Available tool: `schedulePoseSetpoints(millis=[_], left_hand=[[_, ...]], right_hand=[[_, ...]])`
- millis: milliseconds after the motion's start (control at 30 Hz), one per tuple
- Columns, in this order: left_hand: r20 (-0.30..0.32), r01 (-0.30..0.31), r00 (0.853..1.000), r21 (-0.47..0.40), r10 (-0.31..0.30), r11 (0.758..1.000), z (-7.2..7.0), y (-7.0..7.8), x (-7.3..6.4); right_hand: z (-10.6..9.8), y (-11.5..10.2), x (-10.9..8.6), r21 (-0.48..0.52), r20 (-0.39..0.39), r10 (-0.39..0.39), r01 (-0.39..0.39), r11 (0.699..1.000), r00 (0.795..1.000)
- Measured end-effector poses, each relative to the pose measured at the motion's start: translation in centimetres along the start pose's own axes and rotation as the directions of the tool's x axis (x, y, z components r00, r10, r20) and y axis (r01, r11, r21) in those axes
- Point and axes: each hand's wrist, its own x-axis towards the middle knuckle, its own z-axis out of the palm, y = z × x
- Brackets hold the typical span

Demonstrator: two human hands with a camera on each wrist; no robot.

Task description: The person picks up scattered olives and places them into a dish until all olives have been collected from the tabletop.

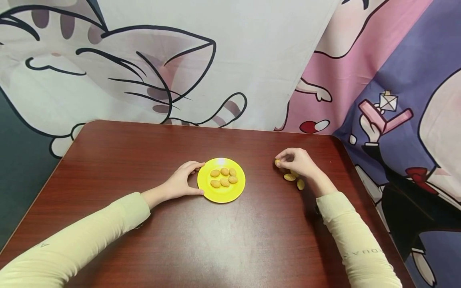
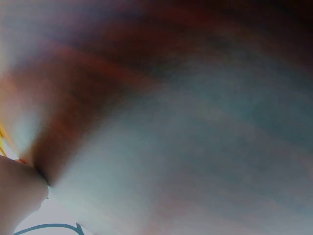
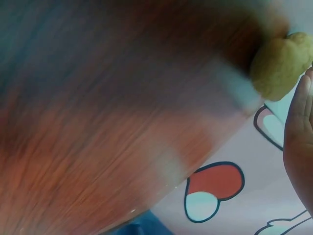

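Observation:
A round yellow plate (image 1: pixel 221 195) lies on the table, bearing several oval yellow-brown pieces (image 1: pixel 225 182) in two loose rows. At its left rim my left hand (image 1: pixel 180 182) holds the plate between thumb and fingers. To the right of the plate, my right hand (image 1: pixel 297 162) pinches one similar oval piece (image 1: pixel 277 162) between thumb and fingertips. Beneath that hand lie more loose pieces (image 1: pixel 289 177) on the table, one partly covered by the hand. In the right wrist view, lumpy yellow-green pieces (image 3: pixel 277 68) show close beside the fingers. The left wrist view is mostly blurred.
The dark red-brown wooden table (image 1: pixel 216 248) has rounded far corners. Behind it hangs a white cloth (image 1: pixel 273 52) with a cartoon cat. A pink and purple printed cloth (image 1: pixel 360 72) hangs along the right side.

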Motion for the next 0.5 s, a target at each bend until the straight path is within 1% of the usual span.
schedulePoseSetpoints(millis=[333,500], left_hand=[[0.002,0.002,1.000,-0.001,-0.002,1.000,0.0,0.1,0.0],[0.000,-0.005,1.000,-0.002,0.005,1.000,0.0,0.0,0.1]], right_hand=[[1.6,-1.7,0.9,0.051,0.023,-0.026,0.025,0.998,0.999],[2.6,-2.6,1.5,0.062,0.033,-0.057,0.055,0.997,0.998]])
